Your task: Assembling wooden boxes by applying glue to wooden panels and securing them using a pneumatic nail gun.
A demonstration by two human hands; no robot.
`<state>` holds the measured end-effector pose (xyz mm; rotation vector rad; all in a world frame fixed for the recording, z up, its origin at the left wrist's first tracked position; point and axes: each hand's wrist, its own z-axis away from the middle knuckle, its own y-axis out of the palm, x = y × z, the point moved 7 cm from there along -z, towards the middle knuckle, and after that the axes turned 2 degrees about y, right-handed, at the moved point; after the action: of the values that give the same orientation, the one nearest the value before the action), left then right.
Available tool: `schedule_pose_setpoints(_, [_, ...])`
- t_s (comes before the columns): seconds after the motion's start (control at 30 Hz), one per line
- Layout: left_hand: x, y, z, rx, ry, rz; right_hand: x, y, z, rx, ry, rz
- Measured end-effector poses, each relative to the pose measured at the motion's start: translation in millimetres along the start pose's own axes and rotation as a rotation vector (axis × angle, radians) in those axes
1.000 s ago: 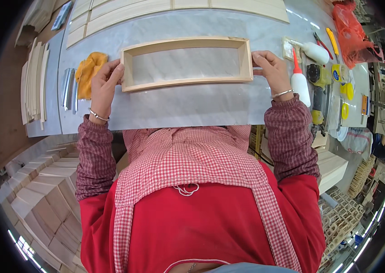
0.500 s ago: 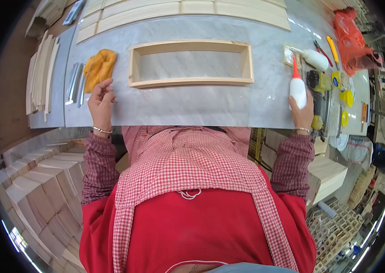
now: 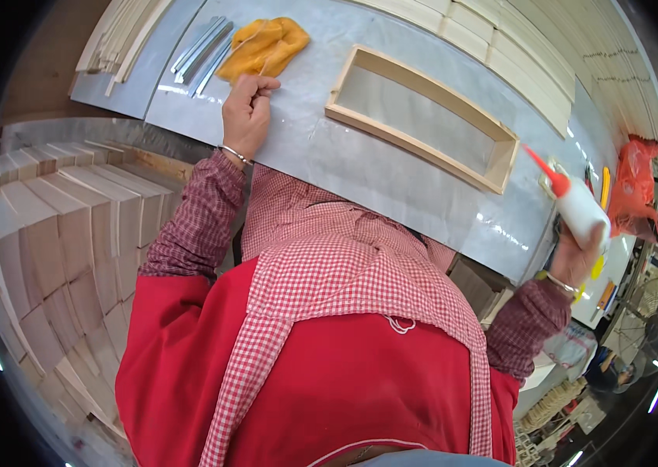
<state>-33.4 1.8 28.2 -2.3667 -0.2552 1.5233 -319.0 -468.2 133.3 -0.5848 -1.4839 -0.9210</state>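
Note:
An open rectangular wooden frame lies on the grey table, slanting down to the right. My right hand is closed around a white glue bottle with a long red nozzle. The bottle is tilted, its nozzle pointing up and left toward the frame's right end; whether the tip touches the wood I cannot tell. My left hand rests near the table's front edge with its fingers curled in and nothing visible in them. Just beyond its fingertips sits a crumpled orange cloth.
Shiny metal strips lie left of the cloth, and wooden slats farther left. Pale boards are stacked along the far side. A red plastic bag and a yellow cutter are at right. Wooden blocks are piled below left.
My right hand has lifted the glue bottle and tipped its nozzle left toward the frame. The whole view has turned, so the table now slants. My left hand's fingers have curled in more.

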Motion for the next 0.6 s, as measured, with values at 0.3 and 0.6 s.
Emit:
schedule_pose_setpoints(0.3, [-0.5,2.8,6.2,-0.006,0.062,0.046,-55.6,188.3,25.0,0.318,0.187,0.113])
schedule_pose_setpoints(0.6, [0.7,-1.0,4.4,-0.034,0.08,0.113,-70.6,223.4,31.3,0.353,0.245,0.206])
